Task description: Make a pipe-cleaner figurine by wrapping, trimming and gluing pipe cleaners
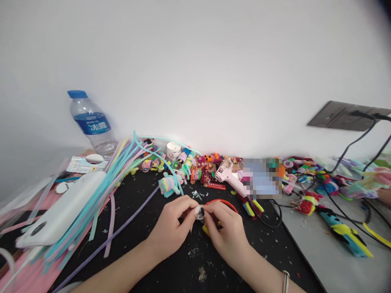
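Observation:
My left hand and my right hand meet over a black mat and pinch one small black-and-white craft piece between their fingertips. A bit of yellow fuzzy stick shows under my right hand's fingers. A red ring lies just behind my right hand. My right wrist wears a silver bracelet.
A bundle of pastel fuzzy sticks and a white power bank lie at left, near a water bottle. A pink glue gun, small fuzzy figures and cables crowd the back and right. Wall socket at right.

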`<act>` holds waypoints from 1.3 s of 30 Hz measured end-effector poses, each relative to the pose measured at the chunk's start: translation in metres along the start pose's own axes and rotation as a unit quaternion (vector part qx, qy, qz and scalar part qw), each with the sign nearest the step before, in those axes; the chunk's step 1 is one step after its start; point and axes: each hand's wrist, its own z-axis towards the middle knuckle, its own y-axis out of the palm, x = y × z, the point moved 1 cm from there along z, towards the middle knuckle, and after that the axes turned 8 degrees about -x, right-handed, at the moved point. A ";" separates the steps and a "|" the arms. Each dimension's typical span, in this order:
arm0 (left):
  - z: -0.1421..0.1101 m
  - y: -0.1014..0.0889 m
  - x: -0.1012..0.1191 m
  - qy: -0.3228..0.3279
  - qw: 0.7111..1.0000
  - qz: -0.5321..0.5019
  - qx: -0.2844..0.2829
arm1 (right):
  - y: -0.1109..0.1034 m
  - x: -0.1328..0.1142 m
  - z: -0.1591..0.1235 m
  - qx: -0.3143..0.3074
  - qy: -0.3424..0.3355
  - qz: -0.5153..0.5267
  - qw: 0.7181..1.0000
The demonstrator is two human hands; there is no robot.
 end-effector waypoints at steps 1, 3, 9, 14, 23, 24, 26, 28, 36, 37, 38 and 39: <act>0.000 0.000 0.000 0.000 1.000 -0.001 0.003 | 0.000 0.000 0.000 -0.002 0.002 0.002 1.000; 0.000 0.000 -0.001 -0.002 1.000 -0.002 0.005 | 0.000 0.000 0.001 -0.005 0.004 0.004 1.000; 0.000 -0.001 0.000 -0.001 1.000 -0.009 0.004 | 0.000 -0.001 0.002 -0.009 0.002 0.001 1.000; 0.000 0.001 -0.001 -0.005 1.000 -0.007 0.013 | -0.001 0.000 0.003 -0.015 -0.011 -0.005 1.000; 0.003 -0.008 -0.006 -0.034 0.997 -0.065 -0.020 | -0.003 0.003 0.004 -0.003 -0.030 -0.031 0.999; 0.003 -0.009 -0.007 -0.033 0.997 -0.066 -0.019 | -0.004 0.004 0.004 -0.001 -0.034 -0.036 0.999; 0.004 -0.009 -0.007 -0.033 0.998 -0.052 -0.018 | -0.003 0.005 0.005 -0.007 -0.040 -0.045 0.998; 0.004 -0.008 -0.008 -0.035 0.999 -0.023 -0.023 | -0.003 0.005 0.004 -0.022 -0.041 -0.048 0.998; 0.005 -0.007 -0.009 -0.034 0.998 -0.043 -0.037 | -0.003 0.004 0.004 -0.036 -0.040 -0.019 0.998; 0.005 -0.007 -0.009 -0.036 0.997 -0.054 -0.039 | -0.004 0.004 0.004 -0.036 -0.041 -0.019 0.998; 0.005 -0.008 -0.009 -0.036 0.997 -0.062 -0.040 | -0.003 0.004 0.004 -0.037 -0.042 -0.018 0.998; 0.005 -0.008 -0.009 -0.036 0.996 -0.065 -0.041 | -0.003 0.004 0.004 -0.038 -0.043 -0.018 0.998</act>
